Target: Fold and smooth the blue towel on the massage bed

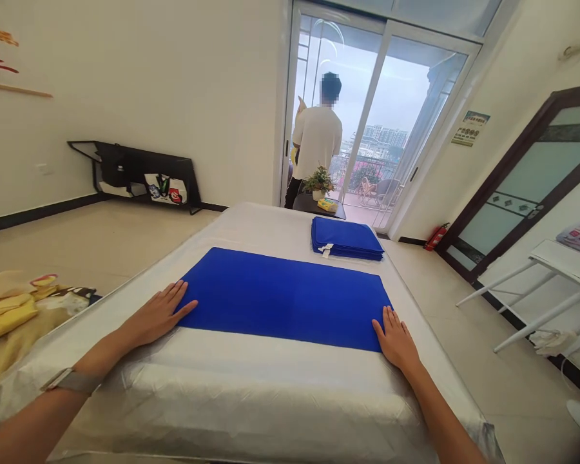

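A blue cloth, folded into a long rectangle, lies flat across the plastic-covered mattress. My left hand rests with fingers stretched out on the cloth's left end. At the right end, my right hand lies palm down, fingers extended, touching the edge. Neither hand grips anything. Beyond the cloth, toward the far right corner of the mattress, sits a stack of folded blue cloths with a white tag at its front.
Behind the mattress stand a small dark table with a potted plant and a person near the sliding door. Yellow fabric is heaped at left. A white table stands at right; a black frame leans by the wall.
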A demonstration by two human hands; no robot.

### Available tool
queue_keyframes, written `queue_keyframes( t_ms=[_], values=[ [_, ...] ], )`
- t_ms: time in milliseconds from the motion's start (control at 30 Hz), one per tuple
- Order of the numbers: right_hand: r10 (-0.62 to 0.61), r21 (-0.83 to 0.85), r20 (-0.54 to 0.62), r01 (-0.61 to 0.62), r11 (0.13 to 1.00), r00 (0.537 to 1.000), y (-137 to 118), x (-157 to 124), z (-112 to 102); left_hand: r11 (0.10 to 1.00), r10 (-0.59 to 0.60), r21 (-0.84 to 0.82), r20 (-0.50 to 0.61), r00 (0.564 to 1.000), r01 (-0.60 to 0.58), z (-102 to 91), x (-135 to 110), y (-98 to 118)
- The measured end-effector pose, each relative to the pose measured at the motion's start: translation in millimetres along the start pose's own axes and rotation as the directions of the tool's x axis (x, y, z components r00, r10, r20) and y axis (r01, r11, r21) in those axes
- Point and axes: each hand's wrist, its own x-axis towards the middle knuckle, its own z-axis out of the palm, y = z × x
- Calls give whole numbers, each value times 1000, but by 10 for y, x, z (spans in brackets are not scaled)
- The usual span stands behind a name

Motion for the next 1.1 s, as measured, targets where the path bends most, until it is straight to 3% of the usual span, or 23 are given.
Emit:
queue_keyframes(
  t_ms=[167, 233, 333, 533, 600, 667, 733, 833, 1100],
  values=[
    [75, -138, 37, -69, 988, 997, -113, -33, -155, 1000, -4, -10, 4, 1000, 4, 58, -17, 75],
    [62, -176, -14, -64, 982, 998, -274, -63, -241, 1000, -2, -19, -18, 1000, 2, 85, -18, 78],
    [-51, -166, -97, 34, 986, 994, -739, -105, -331, 999, -14, -33, -32, 999, 13, 98, -22, 67],
    [-363, 103, -33, 365, 925, 931, -2032, -111, -305, 999, -37, -24, 17, 999, 37, -26, -51, 154],
    [-395, 161, -26, 394, 905, 918, -2284, -90, -257, 999, -41, -23, 32, 999, 42, -72, -67, 187],
    [-387, 189, 4, 379, 906, 922, -2363, -59, -203, 999, -40, -22, 44, 998, 41, -99, -78, 201],
    [-363, 191, 36, 350, 917, 931, -2279, -21, -155, 999, -29, -15, 41, 999, 30, -104, -81, 196],
    [-314, 160, 49, 303, 940, 948, -1920, 44, -113, 1000, -30, 2, 34, 999, 30, -79, -69, 168],
    [-19, 15, 12, 18, 1000, 1000, -448, 188, -58, 999, -17, 31, -36, 999, 18, 20, -12, 53]
  ],
)
